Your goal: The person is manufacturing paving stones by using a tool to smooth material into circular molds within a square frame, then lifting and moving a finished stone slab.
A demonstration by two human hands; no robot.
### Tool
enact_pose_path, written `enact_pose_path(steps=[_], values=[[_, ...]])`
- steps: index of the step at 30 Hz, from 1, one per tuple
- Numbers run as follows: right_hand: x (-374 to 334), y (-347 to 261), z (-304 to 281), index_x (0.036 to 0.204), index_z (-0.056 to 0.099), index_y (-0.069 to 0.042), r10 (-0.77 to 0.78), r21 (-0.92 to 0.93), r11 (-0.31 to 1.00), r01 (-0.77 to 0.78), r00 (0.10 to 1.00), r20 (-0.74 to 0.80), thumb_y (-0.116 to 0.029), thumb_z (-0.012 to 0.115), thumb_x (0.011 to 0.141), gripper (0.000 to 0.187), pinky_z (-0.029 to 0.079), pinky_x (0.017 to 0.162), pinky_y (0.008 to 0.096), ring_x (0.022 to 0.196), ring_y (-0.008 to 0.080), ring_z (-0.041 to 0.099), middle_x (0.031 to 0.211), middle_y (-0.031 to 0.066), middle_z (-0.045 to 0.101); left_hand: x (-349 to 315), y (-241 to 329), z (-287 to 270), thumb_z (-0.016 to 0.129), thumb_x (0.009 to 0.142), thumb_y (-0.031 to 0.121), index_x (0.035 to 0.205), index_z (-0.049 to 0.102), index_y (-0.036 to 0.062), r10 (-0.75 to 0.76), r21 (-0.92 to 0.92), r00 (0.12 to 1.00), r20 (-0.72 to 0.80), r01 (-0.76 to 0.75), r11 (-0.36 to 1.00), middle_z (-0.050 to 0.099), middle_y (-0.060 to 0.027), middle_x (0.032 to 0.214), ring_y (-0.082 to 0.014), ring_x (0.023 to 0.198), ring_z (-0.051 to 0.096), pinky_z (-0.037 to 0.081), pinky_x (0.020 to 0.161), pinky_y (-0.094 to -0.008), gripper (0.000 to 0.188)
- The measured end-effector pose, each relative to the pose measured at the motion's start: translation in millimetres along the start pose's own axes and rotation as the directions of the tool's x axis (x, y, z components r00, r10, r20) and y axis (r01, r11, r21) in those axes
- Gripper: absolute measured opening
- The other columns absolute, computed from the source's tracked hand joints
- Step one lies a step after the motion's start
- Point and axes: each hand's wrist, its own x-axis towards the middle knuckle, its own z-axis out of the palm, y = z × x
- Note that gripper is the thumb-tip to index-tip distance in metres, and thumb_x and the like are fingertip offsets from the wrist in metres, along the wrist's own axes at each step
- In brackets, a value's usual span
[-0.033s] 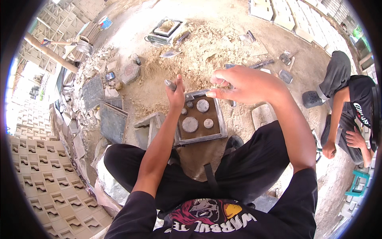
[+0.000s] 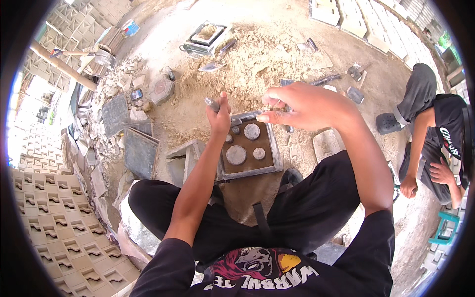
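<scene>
Positions match the earlier frame, both hands included. Left hand (image 2: 219, 119) grips a grey rod (image 2: 212, 104); right hand (image 2: 302, 105) curls (any hold cannot be told) over the far right corner of the square mould (image 2: 251, 173). White lettering marks the black shirt (image 2: 354, 262). Bare ground (image 2: 247, 192) borders the mould's near edge.

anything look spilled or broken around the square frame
Yes: pale crumbly material lies loose and scattered just beyond the square frame, as if spilled, and jagged rubble is heaped further left, apparently broken slabs. Inside the frame, nothing visible stands out.
</scene>
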Motion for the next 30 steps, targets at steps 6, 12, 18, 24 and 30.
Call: enact_pose_path(steps=[6,12,18,24,30], values=[[1,-2,1,0.098,0.059,0.000,0.010,0.012,1.000,-0.010,1.000,-0.004,-0.052,0.056,0.089,0.053,0.046,0.066,0.0402,0.077,0.0330,0.063,0.081,0.0172,0.064,-17,-15,9,0.055,0.097,0.034,0.058,0.045,0.0095,-0.031,0.128,0.999,0.015,0.029,0.991,0.041,0.0056,0.053,-0.0041,0.048,0.035,0.026,0.043,-0.0265,0.047],[-2,2,-3,0.099,0.059,-0.001,0.026,0.023,0.999,-0.027,0.999,0.036,-0.052,0.056,0.089,0.052,0.047,0.068,0.0396,0.080,0.0325,0.063,0.084,0.0182,0.064,-23,-11,27,0.053,0.098,0.027,0.058,0.045,0.0077,-0.030,0.135,0.998,0.056,0.022,0.991,0.038,0.0070,0.054,-0.0035,0.050,0.032,0.024,0.044,-0.0263,0.045],[-11,13,-4,0.101,0.060,0.000,0.075,0.020,0.997,-0.076,0.996,0.039,-0.048,0.057,0.091,0.049,0.049,0.076,0.0379,0.088,0.0293,0.064,0.092,0.0173,0.066,-23,-7,41,0.052,0.098,0.030,0.063,0.043,0.0075,0.032,0.205,0.989,0.147,-0.062,0.977,0.034,0.0074,0.056,-0.0035,0.054,0.029,0.021,0.046,-0.0280,0.043],[-22,22,-2,0.102,0.061,0.000,0.050,0.081,0.996,-0.047,0.998,-0.038,-0.047,0.057,0.091,0.048,0.050,0.078,0.0376,0.091,0.0288,0.064,0.094,0.0170,0.067,-18,-18,50,0.051,0.099,0.031,0.061,0.038,0.0078,-0.029,0.170,0.998,0.060,0.018,0.985,0.030,0.0074,0.054,-0.0037,0.053,0.027,0.020,0.046,-0.0279,0.046],[-25,24,-10,0.101,0.062,-0.001,0.119,0.038,0.992,-0.119,0.993,0.011,-0.047,0.057,0.091,0.048,0.049,0.078,0.0376,0.092,0.0287,0.064,0.092,0.0166,0.066,-13,-20,61,0.052,0.098,0.032,0.062,0.039,0.0075,0.049,0.151,0.980,0.191,-0.079,0.985,0.033,0.0078,0.055,-0.0042,0.053,0.028,0.022,0.046,-0.0278,0.045]])
